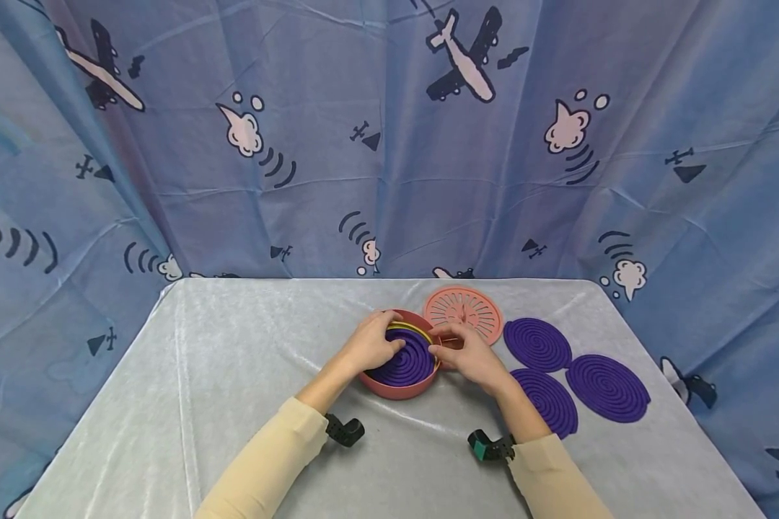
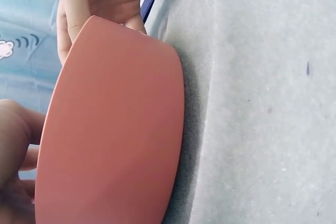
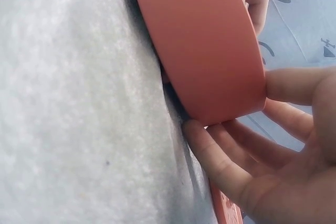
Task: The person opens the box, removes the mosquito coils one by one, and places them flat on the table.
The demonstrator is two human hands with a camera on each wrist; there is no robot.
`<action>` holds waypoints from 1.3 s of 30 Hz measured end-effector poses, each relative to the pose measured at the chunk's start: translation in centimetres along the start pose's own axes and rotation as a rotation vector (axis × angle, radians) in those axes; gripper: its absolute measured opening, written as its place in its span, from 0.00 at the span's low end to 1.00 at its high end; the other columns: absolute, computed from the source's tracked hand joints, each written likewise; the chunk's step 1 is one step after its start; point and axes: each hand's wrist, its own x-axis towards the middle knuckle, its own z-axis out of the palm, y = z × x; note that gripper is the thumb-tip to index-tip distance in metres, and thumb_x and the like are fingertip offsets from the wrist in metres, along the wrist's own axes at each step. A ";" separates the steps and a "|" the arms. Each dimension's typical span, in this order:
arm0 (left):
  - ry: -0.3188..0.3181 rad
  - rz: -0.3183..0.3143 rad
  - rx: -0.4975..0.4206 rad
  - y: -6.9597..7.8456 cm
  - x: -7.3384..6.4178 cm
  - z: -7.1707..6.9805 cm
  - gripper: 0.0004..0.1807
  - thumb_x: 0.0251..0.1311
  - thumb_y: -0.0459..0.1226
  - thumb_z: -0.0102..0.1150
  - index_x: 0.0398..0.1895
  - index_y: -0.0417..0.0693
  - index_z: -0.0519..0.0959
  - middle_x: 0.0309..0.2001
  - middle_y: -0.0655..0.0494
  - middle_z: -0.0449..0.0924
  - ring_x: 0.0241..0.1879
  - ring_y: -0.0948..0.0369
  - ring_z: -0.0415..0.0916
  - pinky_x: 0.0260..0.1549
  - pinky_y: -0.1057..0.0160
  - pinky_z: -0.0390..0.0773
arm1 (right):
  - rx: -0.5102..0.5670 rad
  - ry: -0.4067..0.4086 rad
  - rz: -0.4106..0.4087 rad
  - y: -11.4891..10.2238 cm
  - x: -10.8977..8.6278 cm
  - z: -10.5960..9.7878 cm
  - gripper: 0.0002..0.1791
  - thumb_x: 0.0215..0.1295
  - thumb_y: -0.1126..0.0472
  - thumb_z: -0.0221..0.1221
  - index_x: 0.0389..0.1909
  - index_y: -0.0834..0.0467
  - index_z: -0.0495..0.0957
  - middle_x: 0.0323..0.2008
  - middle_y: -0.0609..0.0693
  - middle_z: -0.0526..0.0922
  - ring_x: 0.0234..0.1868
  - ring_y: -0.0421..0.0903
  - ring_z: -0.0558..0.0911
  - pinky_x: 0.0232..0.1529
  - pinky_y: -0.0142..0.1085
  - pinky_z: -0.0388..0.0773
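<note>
A coral-red round bowl (image 1: 397, 391) stands on the table with a purple coiled mat (image 1: 402, 364) lying in it, slightly tilted. A yellow edge (image 1: 415, 328) shows beside the mat along the far right of the bowl. My left hand (image 1: 372, 344) reaches over the bowl's left side, its thumb on the mat and its fingers towards the far rim; the left wrist view shows its fingertips partly hidden behind the bowl wall. At the right side, my right hand (image 3: 278, 156) holds the bowl's rim, thumb at the edge and fingers against the outer wall.
A coral slotted disc (image 1: 451, 299) with a small upright knob lies behind the bowl to the right. Several more purple coiled mats (image 1: 537, 344) lie on the right of the grey cloth-covered table (image 1: 247, 360). A blue printed curtain (image 1: 311, 130) hangs behind and on both sides.
</note>
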 end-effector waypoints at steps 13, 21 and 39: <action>0.005 0.031 -0.035 -0.2 0.1 0.1 0.24 0.63 0.35 0.66 0.62 0.41 0.77 0.58 0.42 0.78 0.60 0.47 0.74 0.61 0.47 0.71 | -0.001 0.000 -0.022 -0.2 -0.1 -0.1 0.23 0.69 0.62 0.65 0.62 0.66 0.76 0.55 0.64 0.79 0.50 0.51 0.81 0.45 0.41 0.84; 0.050 0.069 -0.057 -0.2 0.1 -0.3 0.23 0.59 0.33 0.69 0.59 0.40 0.79 0.56 0.43 0.80 0.58 0.47 0.75 0.61 0.47 0.71 | -0.006 0.011 -0.002 -0.1 0.0 0.0 0.21 0.69 0.63 0.65 0.60 0.64 0.77 0.54 0.62 0.79 0.50 0.51 0.81 0.45 0.42 0.85; -0.002 0.075 -0.133 -0.9 0.5 -1.4 0.18 0.59 0.33 0.69 0.53 0.41 0.81 0.48 0.47 0.84 0.49 0.54 0.80 0.54 0.53 0.77 | -0.010 -0.001 -0.027 0.3 0.1 -0.2 0.22 0.68 0.62 0.66 0.60 0.64 0.77 0.56 0.62 0.79 0.49 0.52 0.82 0.45 0.42 0.85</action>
